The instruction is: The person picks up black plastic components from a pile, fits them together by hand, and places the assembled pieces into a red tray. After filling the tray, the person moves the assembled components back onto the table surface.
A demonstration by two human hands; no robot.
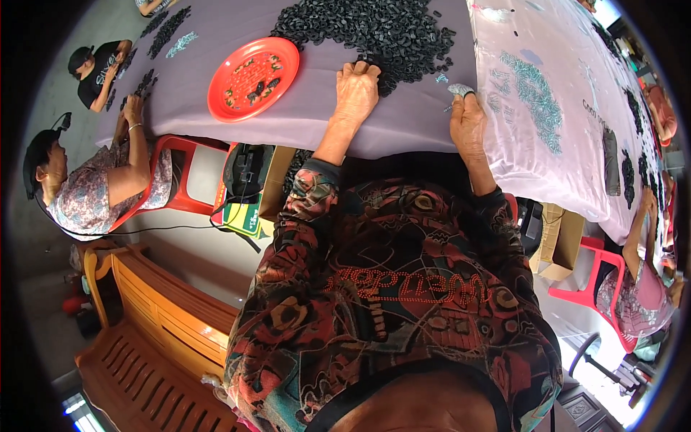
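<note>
The wide pile of small black pieces (360,29) on the counter (414,122) starts just past the nearer left hand (356,93), its grip curled, maybe on one, I cannot tell, while the right hand (468,126), off the pile's near right, pinches a pale grey thing (460,90).

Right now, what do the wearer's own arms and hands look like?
Both the left hand and right hand are ungloved. The left sleeve and right sleeve match: dark fabric, busy abstract print with red and tan patches, ending in plain dark cuffs.
</note>
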